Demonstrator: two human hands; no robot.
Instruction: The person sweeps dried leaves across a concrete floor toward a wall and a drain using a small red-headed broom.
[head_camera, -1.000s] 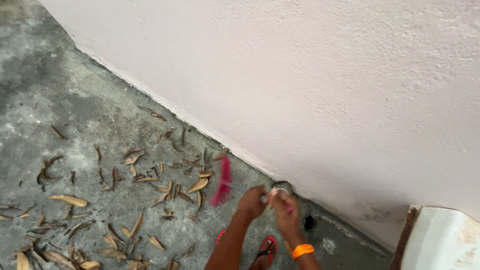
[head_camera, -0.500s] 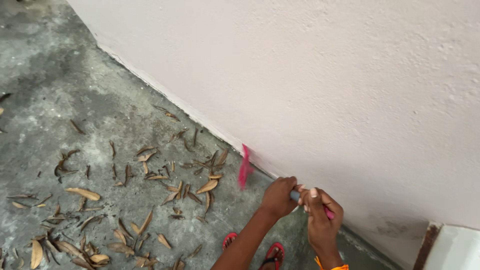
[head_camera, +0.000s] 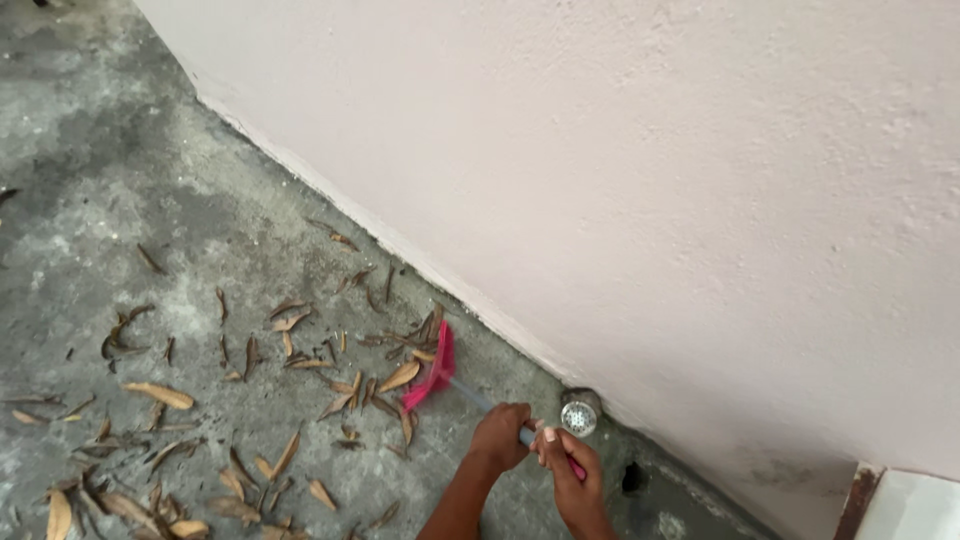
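Both hands clenched on the handle of a pink broom (head_camera: 437, 369): left hand (head_camera: 502, 434) forward on the pale shaft, right hand (head_camera: 566, 470) just behind it at the pink rear end of the handle. Broom head rests on the grey concrete floor (head_camera: 120, 210), near the foot of the pale pink wall (head_camera: 650, 180), its bristles touching the near edge of the scattered dry leaves (head_camera: 300, 350).

Handling, as a judgement: broom looks light, shaft stiff, bristles soft and springy; the two-hand hold low on the shaft is the sensible place. Leaves are dry and very light, likely to skitter.

Just right of the hands, a round metal drain cover (head_camera: 579, 416) at the wall base, and a dark hole (head_camera: 634, 478) beyond it.

Against half a second ago: head was lifted and blurred close to the wall; now it is down among the leaves, hands lower, drain cover uncovered.
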